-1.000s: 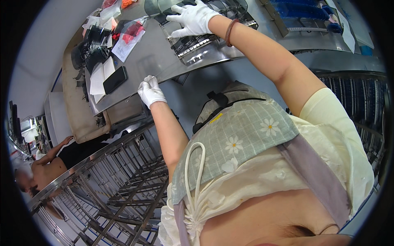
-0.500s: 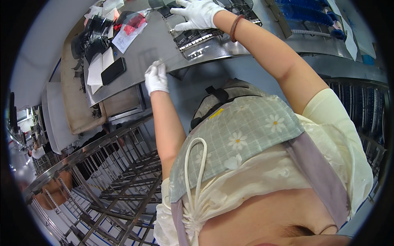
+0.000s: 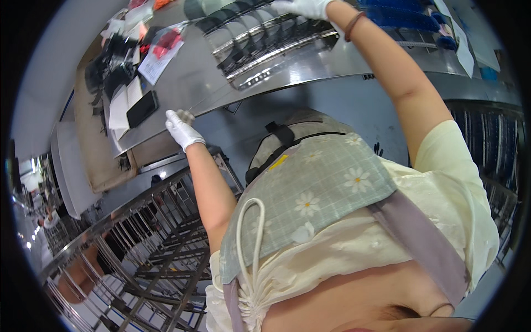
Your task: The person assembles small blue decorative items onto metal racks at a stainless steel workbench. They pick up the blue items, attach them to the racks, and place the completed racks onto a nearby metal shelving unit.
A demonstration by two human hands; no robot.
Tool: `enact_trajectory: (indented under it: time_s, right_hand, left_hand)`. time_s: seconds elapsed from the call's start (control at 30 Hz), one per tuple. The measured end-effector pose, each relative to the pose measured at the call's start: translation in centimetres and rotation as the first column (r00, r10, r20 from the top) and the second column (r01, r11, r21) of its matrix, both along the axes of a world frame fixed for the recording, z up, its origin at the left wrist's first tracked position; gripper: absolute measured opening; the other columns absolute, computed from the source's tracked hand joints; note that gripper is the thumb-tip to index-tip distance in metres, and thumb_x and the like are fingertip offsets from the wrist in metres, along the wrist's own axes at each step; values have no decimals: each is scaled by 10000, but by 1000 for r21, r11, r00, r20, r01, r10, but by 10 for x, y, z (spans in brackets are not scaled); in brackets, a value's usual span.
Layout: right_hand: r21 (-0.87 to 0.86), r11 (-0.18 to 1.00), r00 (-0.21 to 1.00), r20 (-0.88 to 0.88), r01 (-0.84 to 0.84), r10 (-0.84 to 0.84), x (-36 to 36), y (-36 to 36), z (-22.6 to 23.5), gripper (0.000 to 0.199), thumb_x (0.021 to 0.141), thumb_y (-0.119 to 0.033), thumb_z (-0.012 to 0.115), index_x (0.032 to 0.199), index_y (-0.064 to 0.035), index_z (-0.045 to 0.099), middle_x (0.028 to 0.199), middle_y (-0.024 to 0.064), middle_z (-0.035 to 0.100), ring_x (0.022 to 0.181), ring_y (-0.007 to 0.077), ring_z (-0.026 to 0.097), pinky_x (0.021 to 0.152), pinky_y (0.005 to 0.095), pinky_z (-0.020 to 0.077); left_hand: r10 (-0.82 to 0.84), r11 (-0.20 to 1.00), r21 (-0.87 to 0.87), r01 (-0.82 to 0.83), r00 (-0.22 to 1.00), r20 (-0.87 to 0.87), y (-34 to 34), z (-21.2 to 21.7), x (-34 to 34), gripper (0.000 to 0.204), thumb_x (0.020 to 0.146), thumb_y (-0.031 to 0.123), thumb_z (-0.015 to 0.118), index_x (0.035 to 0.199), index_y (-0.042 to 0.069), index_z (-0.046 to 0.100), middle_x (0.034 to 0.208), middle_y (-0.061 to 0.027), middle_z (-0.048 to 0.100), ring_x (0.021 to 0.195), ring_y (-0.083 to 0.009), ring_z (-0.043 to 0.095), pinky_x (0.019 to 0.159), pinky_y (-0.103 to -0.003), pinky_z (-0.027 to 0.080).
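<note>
My left hand (image 3: 184, 128), in a white glove, is at the table's front edge with its fingers closed together. A thin wire-like rod (image 3: 213, 95) runs from these fingertips over the tabletop. My right hand (image 3: 310, 8), also gloved, reaches to the far side of a metal rack (image 3: 276, 52), partly cut off by the top of the picture. Its fingers stretch to the left, slightly blurred; whether they touch the rack I cannot tell. The rack holds several dark, see-through curved plates (image 3: 235, 27) in rows.
On the metal table (image 3: 193, 61) lie a black phone (image 3: 142, 109), an open notebook (image 3: 119, 113), a paper with red pieces (image 3: 160, 61) and a dark heap (image 3: 113, 69). Blue racked parts (image 3: 398, 16) stand to the right. A metal rack cart (image 3: 166, 249) is at lower left.
My left hand has moved left and toward me along the table edge, the thin rod still at its fingers. My right hand has moved right and farther away across the rack.
</note>
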State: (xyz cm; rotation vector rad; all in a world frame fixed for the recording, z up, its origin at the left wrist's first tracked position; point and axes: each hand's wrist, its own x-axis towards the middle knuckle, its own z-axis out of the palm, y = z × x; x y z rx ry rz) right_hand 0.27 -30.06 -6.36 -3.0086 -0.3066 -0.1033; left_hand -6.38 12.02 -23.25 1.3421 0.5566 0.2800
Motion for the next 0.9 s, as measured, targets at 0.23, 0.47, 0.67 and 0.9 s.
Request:
enact_trajectory:
  time_s: [0.23,0.47,0.67,0.9]
  right_hand:
    - [-17,1000,1000,0,4,-4,1,-11,-27,827,945,-691,519,1540,-118,481,1542,225,449,1342,436,476,1132,533,405]
    - [564,823,960,187,71,-211,15,-70,-42,446,1037,-430,539,1233,-55,681,1217,236,691,1150,384,659,998,464,506]
    - [201,972,869,-496,122,-6,-64,-92,-67,539,774,-310,749,1258,-77,694,977,226,737,963,384,704,883,441,566]
    - [96,977,930,-337,190,-148,-52,-78,-95,193,877,-162,656,1022,-88,759,1023,211,746,961,400,727,858,477,578]
  left_hand:
    - [-566,614,661,431,825,-12,-116,-14,6,904,887,324,768,1559,-73,313,1478,-280,502,1354,-402,516,1185,-415,360]
    - [-309,380,836,397,906,-289,-98,3,-11,408,774,327,848,875,11,612,947,-176,654,882,-352,646,837,-453,515]
    - [-378,242,881,406,876,-300,-91,-2,-1,404,814,355,781,705,27,571,818,-179,630,772,-403,626,743,-487,511]
    - [-363,203,900,385,884,-295,-99,-3,8,283,840,262,719,718,40,593,792,-187,642,783,-423,645,747,-517,524]
